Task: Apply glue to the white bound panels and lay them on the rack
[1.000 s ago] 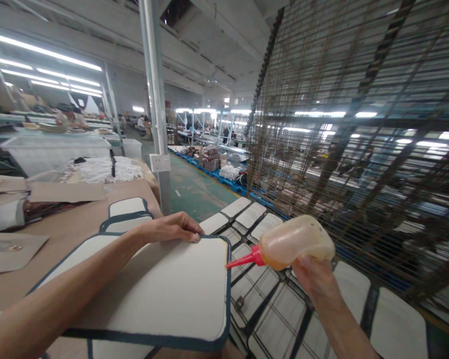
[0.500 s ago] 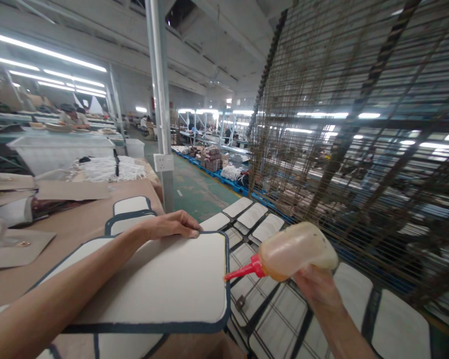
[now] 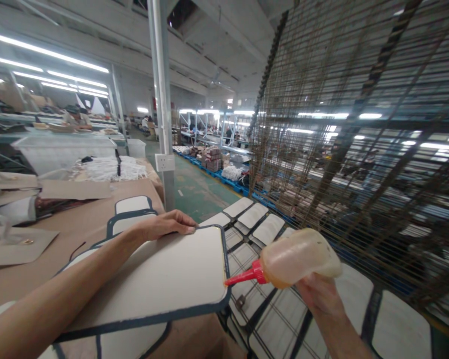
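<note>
My left hand [image 3: 172, 224] grips the far edge of a cream panel [image 3: 164, 279] with a dark blue border, its thumb lying over the top face. The panel is held above the table, slightly tilted. In my right hand [image 3: 318, 289] is a squeeze bottle [image 3: 299, 257], lying on its side, with amber liquid inside and a red nozzle [image 3: 245, 274]. The nozzle's tip is at the panel's right edge, where a thin yellowish line runs along the border. More bordered panels [image 3: 132, 204] lie on the table beyond my left arm.
Wire racks [image 3: 269, 299] bearing similar panels stand at right, below a tilted stack of wire racks [image 3: 344, 99]. The brown-covered table [image 3: 90, 209] holds bag pieces [image 3: 18, 244]. A metal post [image 3: 162, 109] rises beyond it. A person [image 3: 77, 118] sits far left.
The nozzle tip has slid slightly down the panel's right edge, towards me. The panel's near right corner has risen and tilted a little.
</note>
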Demonstrator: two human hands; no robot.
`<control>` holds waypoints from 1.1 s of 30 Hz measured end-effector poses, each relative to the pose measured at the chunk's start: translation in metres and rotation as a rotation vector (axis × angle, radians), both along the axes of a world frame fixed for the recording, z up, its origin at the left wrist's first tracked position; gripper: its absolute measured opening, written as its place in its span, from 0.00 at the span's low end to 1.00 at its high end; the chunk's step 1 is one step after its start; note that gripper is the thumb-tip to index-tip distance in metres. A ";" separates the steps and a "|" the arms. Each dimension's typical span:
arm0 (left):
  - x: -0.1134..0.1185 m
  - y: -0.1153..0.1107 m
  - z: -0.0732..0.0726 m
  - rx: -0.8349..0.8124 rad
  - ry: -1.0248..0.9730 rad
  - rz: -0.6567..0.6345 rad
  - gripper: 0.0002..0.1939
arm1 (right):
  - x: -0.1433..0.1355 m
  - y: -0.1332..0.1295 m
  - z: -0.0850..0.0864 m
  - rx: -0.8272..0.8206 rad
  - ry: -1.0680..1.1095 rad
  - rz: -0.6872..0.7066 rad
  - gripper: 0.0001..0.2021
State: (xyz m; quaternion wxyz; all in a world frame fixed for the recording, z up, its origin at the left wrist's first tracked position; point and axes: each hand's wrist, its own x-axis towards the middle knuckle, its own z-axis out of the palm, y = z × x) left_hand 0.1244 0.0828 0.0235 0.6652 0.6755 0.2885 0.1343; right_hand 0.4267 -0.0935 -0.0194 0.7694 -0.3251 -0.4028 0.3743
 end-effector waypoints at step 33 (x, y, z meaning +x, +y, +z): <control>0.007 0.004 -0.048 -0.213 -0.261 0.558 0.23 | -0.012 0.022 -0.012 0.168 -0.138 -0.450 0.18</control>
